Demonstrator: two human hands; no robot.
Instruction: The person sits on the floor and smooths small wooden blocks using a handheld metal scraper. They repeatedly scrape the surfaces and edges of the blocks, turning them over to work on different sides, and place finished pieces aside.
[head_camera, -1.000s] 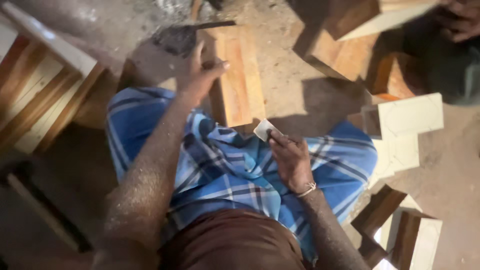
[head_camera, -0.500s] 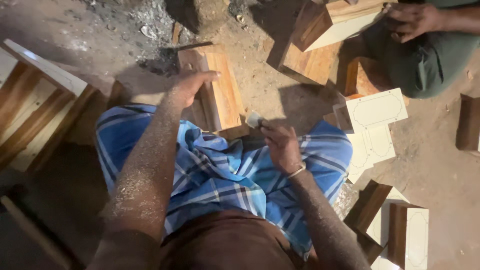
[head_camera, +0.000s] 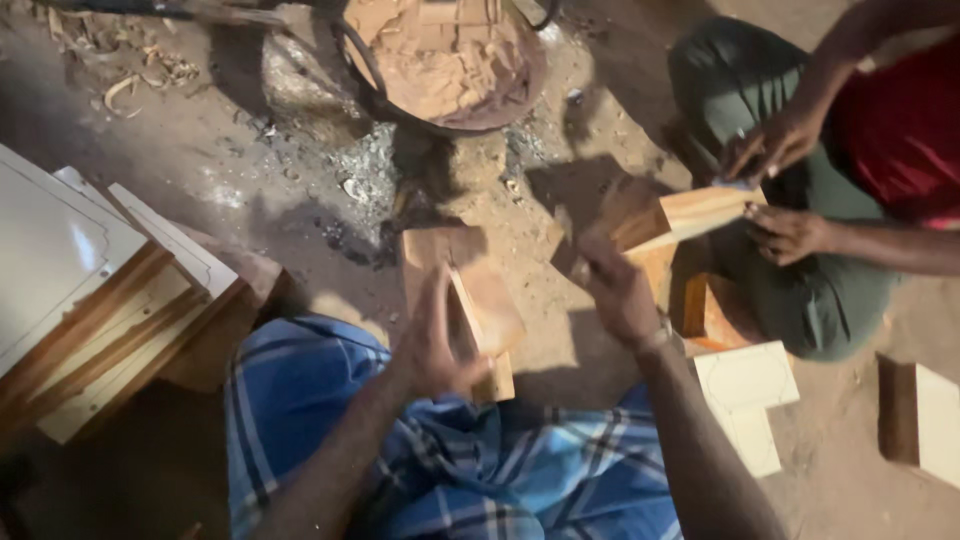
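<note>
Here, seen from the head camera, the left hand (head_camera: 432, 345) grips a tilted wooden block (head_camera: 470, 300) above the checked cloth (head_camera: 300, 400), steadying it for work, while the right hand (head_camera: 615, 290) closes on something small, too blurred to name; a co-worker's hands (head_camera: 775, 145) hold another block (head_camera: 690, 212) nearby.

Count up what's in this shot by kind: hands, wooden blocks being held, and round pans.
Hands: 4 (left hand, right hand, co-worker's upper hand, co-worker's lower hand)
Held wooden blocks: 2 (near block, co-worker's block)
Round pans: 1 (pan)
Total: 7
</note>
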